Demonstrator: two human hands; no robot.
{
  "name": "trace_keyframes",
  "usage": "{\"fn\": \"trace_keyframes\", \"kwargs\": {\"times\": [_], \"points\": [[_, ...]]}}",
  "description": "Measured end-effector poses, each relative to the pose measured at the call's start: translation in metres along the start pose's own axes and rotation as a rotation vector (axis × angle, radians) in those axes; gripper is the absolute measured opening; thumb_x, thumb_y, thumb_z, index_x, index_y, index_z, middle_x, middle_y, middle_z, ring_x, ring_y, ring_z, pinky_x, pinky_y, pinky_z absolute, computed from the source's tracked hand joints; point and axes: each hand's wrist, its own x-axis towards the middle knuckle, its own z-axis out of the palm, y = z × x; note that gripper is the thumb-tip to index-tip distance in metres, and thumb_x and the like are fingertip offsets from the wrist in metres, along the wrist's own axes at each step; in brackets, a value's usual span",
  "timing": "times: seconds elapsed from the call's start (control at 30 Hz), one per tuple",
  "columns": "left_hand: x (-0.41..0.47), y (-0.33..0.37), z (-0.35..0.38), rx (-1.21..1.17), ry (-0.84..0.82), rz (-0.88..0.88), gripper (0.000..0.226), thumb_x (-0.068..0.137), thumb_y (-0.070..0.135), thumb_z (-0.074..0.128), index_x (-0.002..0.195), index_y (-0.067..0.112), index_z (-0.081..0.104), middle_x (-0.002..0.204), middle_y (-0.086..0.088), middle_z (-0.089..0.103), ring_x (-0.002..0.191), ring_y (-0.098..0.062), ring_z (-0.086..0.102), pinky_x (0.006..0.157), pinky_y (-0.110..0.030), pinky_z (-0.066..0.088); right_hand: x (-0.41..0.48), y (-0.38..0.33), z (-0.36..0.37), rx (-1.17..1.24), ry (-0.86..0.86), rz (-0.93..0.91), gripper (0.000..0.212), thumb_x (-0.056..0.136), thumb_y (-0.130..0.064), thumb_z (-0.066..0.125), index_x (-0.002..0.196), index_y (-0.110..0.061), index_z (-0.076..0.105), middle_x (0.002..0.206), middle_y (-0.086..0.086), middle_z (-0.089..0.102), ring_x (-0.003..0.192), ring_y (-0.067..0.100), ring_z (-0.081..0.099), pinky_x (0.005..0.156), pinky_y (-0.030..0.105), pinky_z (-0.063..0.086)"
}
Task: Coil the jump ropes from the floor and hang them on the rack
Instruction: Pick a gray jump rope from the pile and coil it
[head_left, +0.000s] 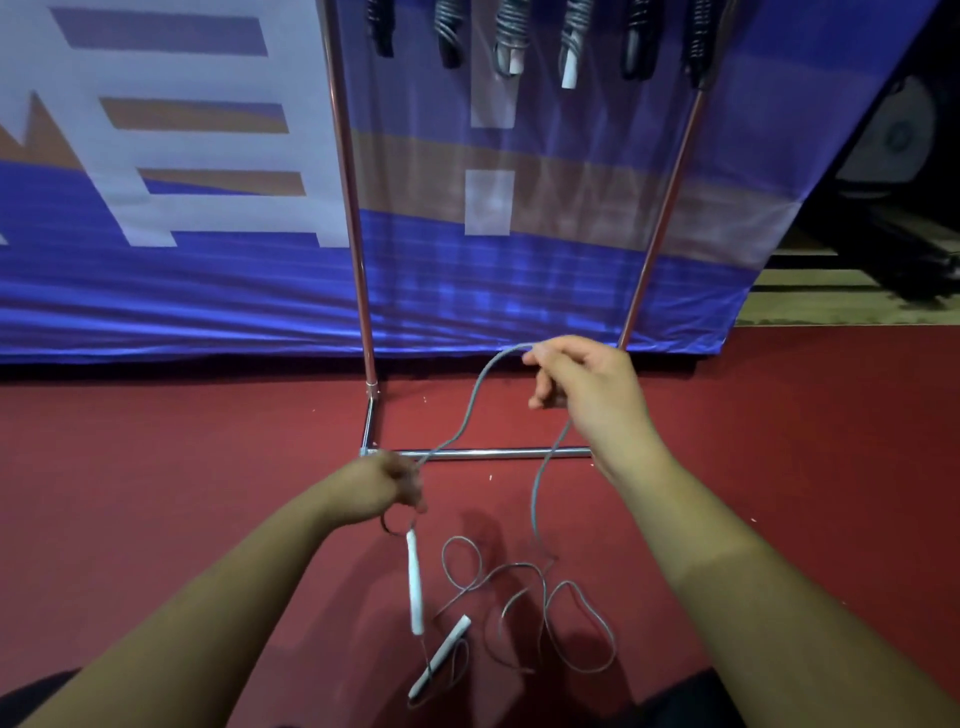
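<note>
A grey jump rope (535, 499) with white handles lies partly tangled on the red floor. My left hand (387, 486) grips the rope near one white handle (415, 584), which dangles below it. My right hand (576, 384) pinches the rope higher up, and a length arcs between the two hands. The other white handle (441, 654) lies on the floor among loose loops. The metal rack (358, 249) stands just ahead, with several coiled ropes (511, 36) hanging along its top.
A blue, white and orange banner (182, 208) hangs behind the rack. The rack's base bar (493, 453) runs across the red carpet (156, 467) under my hands. Dark equipment (904, 156) stands at the far right.
</note>
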Motion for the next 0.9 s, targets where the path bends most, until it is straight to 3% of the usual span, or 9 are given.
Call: {"fn": "trace_keyframes", "kwargs": {"times": [0.13,0.23,0.3,0.37,0.43,0.47,0.63,0.77,0.9], "points": [[-0.002,0.023,-0.017,-0.192,0.222,0.14,0.011,0.105,0.015,0.047,0.096,0.009,0.046,0.056,-0.006,0.064,0.062,-0.032,0.068,0.062,-0.043,0.053,0.009,0.033,-0.024,-0.618,-0.048,0.156,0.007,0.085,-0.014,0.067,0.085,-0.013,0.074,0.074,0.005,0.074,0.07,0.021,0.068,0.075,0.04,0.057],[-0.009,0.039,-0.026,-0.155,0.209,0.273,0.014,0.101,0.028,0.048,0.091,0.021,0.044,0.056,-0.005,0.059,0.049,-0.028,0.062,0.054,-0.056,0.047,0.007,0.037,-0.029,-0.855,-0.284,0.239,0.094,0.072,-0.017,0.082,0.152,-0.014,0.031,0.144,0.009,0.049,0.11,0.021,0.059,0.093,0.033,0.051],[-0.014,0.051,-0.027,-0.096,0.173,0.304,0.016,0.102,0.024,0.053,0.087,0.019,0.049,0.057,-0.004,0.061,0.045,-0.023,0.057,0.055,-0.043,0.047,-0.001,0.028,-0.015,-0.752,-0.441,0.139,0.11,0.072,-0.022,0.085,0.157,-0.023,0.017,0.155,-0.003,0.033,0.12,0.01,0.048,0.103,0.026,0.042],[-0.017,0.064,-0.024,-0.042,0.165,0.34,0.015,0.101,0.019,0.056,0.087,0.016,0.053,0.059,-0.003,0.062,0.044,-0.02,0.053,0.052,-0.029,0.044,-0.01,0.028,0.004,-0.633,-0.529,0.045,0.08,0.078,-0.028,0.082,0.147,-0.022,0.042,0.139,-0.007,0.051,0.12,0.001,0.049,0.107,0.023,0.038],[-0.017,0.069,-0.022,-0.063,0.182,0.362,0.012,0.1,0.018,0.058,0.088,0.014,0.057,0.059,-0.001,0.061,0.044,-0.02,0.052,0.048,-0.026,0.042,-0.016,0.027,0.021,-0.548,-0.549,0.003,0.02,0.089,-0.024,0.072,0.105,-0.014,0.069,0.091,-0.004,0.069,0.076,-0.001,0.058,0.074,0.023,0.048],[-0.017,0.069,-0.022,-0.089,0.2,0.364,0.012,0.099,0.019,0.06,0.088,0.013,0.058,0.059,0.0,0.061,0.044,-0.02,0.052,0.048,-0.027,0.043,-0.017,0.026,0.026,-0.491,-0.54,-0.017,0.013,0.093,-0.02,0.066,0.089,-0.009,0.07,0.072,-0.004,0.066,0.058,0.0,0.052,0.059,0.024,0.044],[-0.015,0.051,-0.03,0.127,0.093,0.264,0.013,0.088,0.019,0.074,0.079,0.012,0.068,0.069,0.001,0.064,0.059,-0.01,0.058,0.068,-0.032,0.05,-0.009,0.008,0.025,-0.025,-0.404,-0.014,0.019,0.098,-0.003,0.052,0.084,-0.003,0.065,0.055,0.002,0.055,0.059,0.018,0.06,0.065,0.024,0.051],[-0.001,0.026,-0.022,0.159,0.002,0.178,0.014,0.086,0.017,0.075,0.082,0.011,0.063,0.104,0.003,0.07,0.102,-0.001,0.064,0.097,-0.027,0.049,-0.005,0.013,0.023,0.203,-0.201,0.056,0.022,0.099,-0.004,0.05,0.082,-0.002,0.064,0.052,0.002,0.05,0.049,0.017,0.052,0.056,0.026,0.047],[0.005,0.006,-0.021,0.112,-0.055,0.134,0.026,0.083,0.002,0.075,0.081,0.012,0.051,0.108,-0.001,0.072,0.084,0.006,0.066,0.079,-0.019,0.052,0.003,0.012,0.015,0.334,-0.022,0.121,0.023,0.101,-0.012,0.048,0.085,-0.007,0.064,0.055,0.001,0.049,0.047,0.015,0.046,0.051,0.028,0.038]]}}
